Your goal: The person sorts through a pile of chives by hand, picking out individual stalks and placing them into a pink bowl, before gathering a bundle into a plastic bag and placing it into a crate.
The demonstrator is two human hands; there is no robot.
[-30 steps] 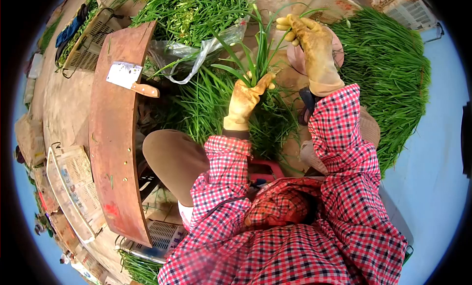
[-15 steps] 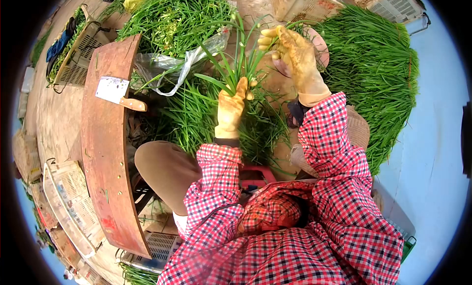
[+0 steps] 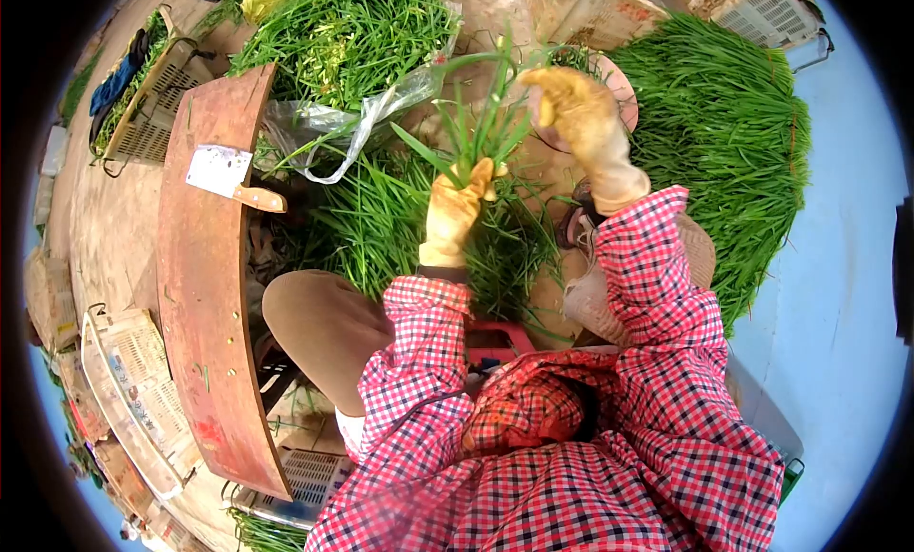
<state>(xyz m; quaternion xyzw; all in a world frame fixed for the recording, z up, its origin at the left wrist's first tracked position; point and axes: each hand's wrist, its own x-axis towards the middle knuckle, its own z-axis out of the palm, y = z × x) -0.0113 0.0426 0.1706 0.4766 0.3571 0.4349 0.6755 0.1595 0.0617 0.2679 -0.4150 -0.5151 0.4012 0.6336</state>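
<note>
Brown floor [image 3: 105,209] is extending across the left side of the frame; a blue surface [image 3: 838,295] is bordering the work area at far right. At upper centre, the yellow-gloved left hand [image 3: 452,214] is gripping a bunch of green leaves [image 3: 466,157], its fingers closing around the lower part; the leaves are fanning upward.

Compared with half a second ago, the right hand [image 3: 576,109] is turning over, its fingers bending toward the left of the frame and appearing blurred; the bunch is staying in the left hand, its tops now leaning further right. This change is apparently leaving the left hand as the main support; whether the right fingers are holding a leaf cannot be told.

Surroundings: a wooden tabletop [image 3: 205,295] is standing at left, carrying a knife [image 3: 224,174] whose handle is projecting past the right edge; cut greens [image 3: 343,48] are heaping over a plastic bag [image 3: 357,138] at upper left of centre; stacked greens [image 3: 724,143] are occupying the upper right. Obstructions: loose greens [image 3: 357,219] are spreading around and below the left hand; the right hand is partly covering a pink round object [image 3: 621,90].
</note>
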